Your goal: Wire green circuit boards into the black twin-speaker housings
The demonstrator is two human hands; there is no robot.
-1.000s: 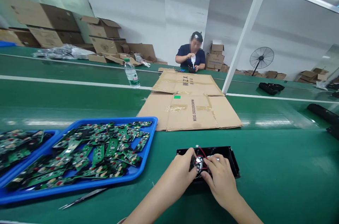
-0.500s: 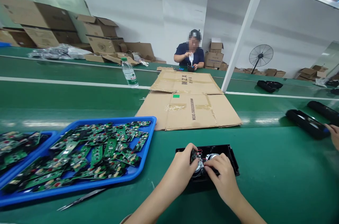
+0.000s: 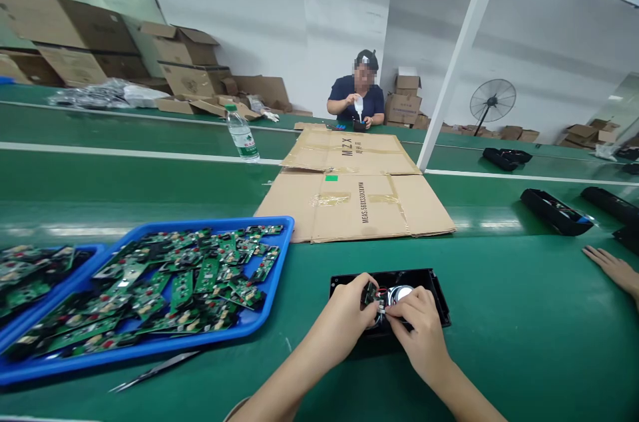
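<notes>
A black speaker housing point(image 3: 439, 299) lies on the green table in front of me, its inside facing up. A round silver speaker point(image 3: 399, 293) and thin wires show within it. My left hand point(image 3: 349, 307) grips a small green circuit board point(image 3: 369, 293) over the left part of the housing. Beside it, my right hand point(image 3: 420, 321) is closed in a pinch on a small white wire connector point(image 3: 382, 307), right at the board's edge. Fingers cover much of the board, and whether the connector sits in its socket cannot be seen.
Blue trays point(image 3: 279, 295) of circuit boards stand left, with tweezers point(image 3: 154, 372) in front. Flattened cardboard point(image 3: 334, 209) lies ahead; a water bottle point(image 3: 243, 136) stands behind. At right are black housings point(image 3: 556, 212) and a co-worker's hand point(image 3: 614, 269). Another person point(image 3: 355, 99) sits opposite.
My hands stay at the housing, the board tilted slightly differently. At right, a black housing has shifted left, and the co-worker's hand has left it and lies on the table.
</notes>
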